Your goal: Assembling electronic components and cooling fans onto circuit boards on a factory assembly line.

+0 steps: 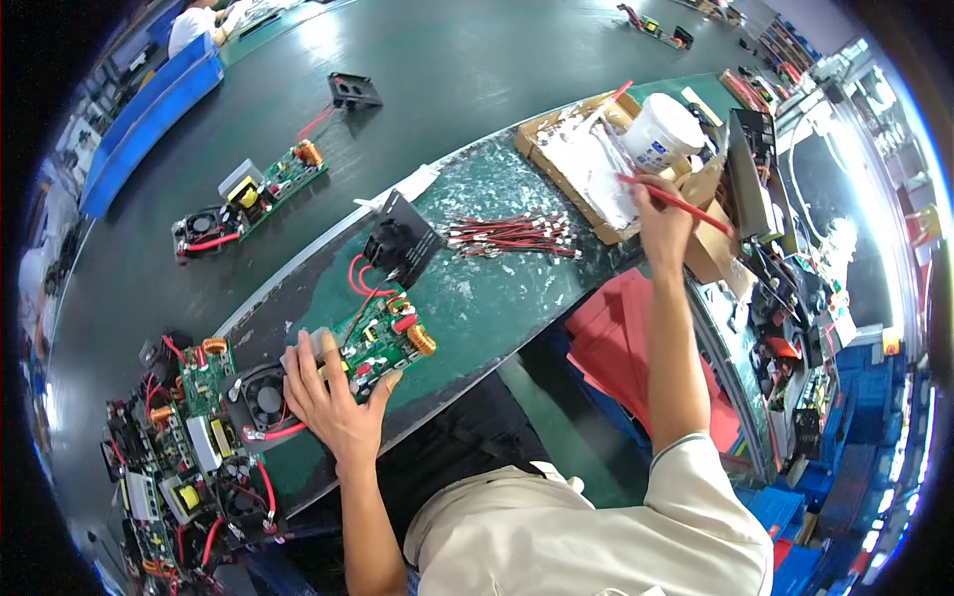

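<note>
My left hand (340,402) lies over a green circuit board (383,338), its fingers spread across the parts and the thumb at the near side. A black fan (263,397) sits at the board's left end, and red wires lead from its far end to a black end plate (401,238). My right hand (664,223) is closed around a thin red stick (691,207) at the right edge of a shallow cardboard tray (556,171). White paste (586,164) is smeared inside the tray. The stick's far tip is over the paste; whether it touches I cannot tell.
A bundle of red and black wires (512,235) lies mid-bench. Behind the tray stands a white tub (663,131). Several boards (189,447) are piled at left; another board (263,189) lies beyond the bench. A blue bin (149,129) and red sheets (636,348) flank the area.
</note>
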A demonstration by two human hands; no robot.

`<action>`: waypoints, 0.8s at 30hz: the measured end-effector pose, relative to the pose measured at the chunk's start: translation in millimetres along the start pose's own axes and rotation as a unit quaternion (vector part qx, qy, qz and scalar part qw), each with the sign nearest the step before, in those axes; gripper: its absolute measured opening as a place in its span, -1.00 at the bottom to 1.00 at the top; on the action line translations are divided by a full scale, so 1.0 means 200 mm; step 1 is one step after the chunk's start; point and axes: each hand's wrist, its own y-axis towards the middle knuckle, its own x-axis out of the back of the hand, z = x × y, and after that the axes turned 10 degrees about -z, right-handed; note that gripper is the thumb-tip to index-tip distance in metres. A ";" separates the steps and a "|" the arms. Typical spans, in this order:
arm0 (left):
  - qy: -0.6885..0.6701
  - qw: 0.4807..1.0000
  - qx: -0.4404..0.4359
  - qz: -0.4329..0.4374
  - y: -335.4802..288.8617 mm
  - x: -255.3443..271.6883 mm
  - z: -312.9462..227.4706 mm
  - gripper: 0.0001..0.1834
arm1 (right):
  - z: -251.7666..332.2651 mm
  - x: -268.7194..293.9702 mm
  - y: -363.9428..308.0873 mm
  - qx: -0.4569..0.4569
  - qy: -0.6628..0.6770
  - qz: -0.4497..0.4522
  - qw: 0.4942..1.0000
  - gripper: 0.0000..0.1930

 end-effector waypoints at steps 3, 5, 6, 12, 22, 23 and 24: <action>-0.019 1.000 -0.002 0.009 -0.01 -0.02 0.01 -0.04 | 0.21 0.11 -0.06 -0.001 0.153 0.024 0.988 -0.76; -0.055 0.998 0.004 0.041 0.02 0.00 -0.01 -0.01 | 0.44 0.21 -0.15 -0.002 0.183 0.094 0.979 -0.77; -0.071 0.996 0.013 0.048 0.03 0.02 -0.02 0.01 | 0.51 0.22 -0.22 -0.021 0.211 0.128 0.969 -0.77; -0.087 0.993 0.029 0.079 -0.04 0.09 -0.01 0.13 | 0.81 0.17 -0.70 0.006 0.262 0.348 0.900 -0.78; -0.100 0.995 0.025 0.000 -0.12 0.01 0.01 0.21 | 0.83 0.10 -0.89 0.268 0.208 0.342 0.876 -0.81; -0.099 0.995 0.024 0.002 -0.13 0.01 0.01 0.21 | 0.84 0.10 -0.90 0.293 0.192 0.339 0.873 -0.81; -0.100 0.995 0.027 0.001 -0.13 0.01 0.01 0.21 | 0.84 0.10 -0.90 0.294 0.191 0.340 0.873 -0.81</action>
